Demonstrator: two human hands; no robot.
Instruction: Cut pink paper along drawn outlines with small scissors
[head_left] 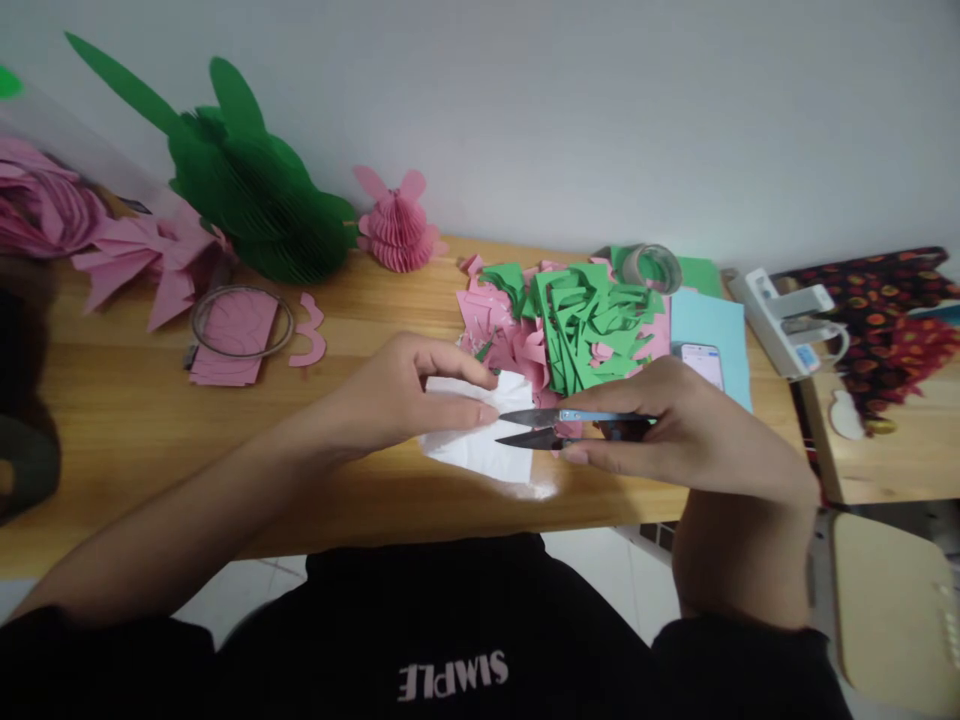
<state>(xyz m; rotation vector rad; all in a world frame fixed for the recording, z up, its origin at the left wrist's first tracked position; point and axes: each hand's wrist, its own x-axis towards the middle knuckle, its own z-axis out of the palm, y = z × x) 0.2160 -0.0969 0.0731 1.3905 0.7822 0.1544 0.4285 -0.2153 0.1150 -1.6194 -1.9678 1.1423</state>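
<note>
My right hand (pixel 675 420) holds a pair of thread snips (pixel 574 416), its thumb and fingers on the two arms. The dark blades point left and stand apart. A crumpled white tissue (pixel 499 455) is under the blade tips, low over the wooden table. My left hand (pixel 420 395) is on the tissue, thumb and forefinger at its upper part with white showing between them. Its other fingers are hidden. The upper blade tip reaches close to the left thumb. Just behind the tissue lies a heap of green paper scraps (pixel 589 325) mixed with pink paper scraps (pixel 491 310).
On the table (pixel 135 400), a green honeycomb paper figure (pixel 262 190) and a small pink one (pixel 400 230) stand by the wall. Pink cut-outs (pixel 232 340) lie left under a clear ring. At right are a tape roll (pixel 651 268), phone (pixel 701 363) and power strip (pixel 780 325).
</note>
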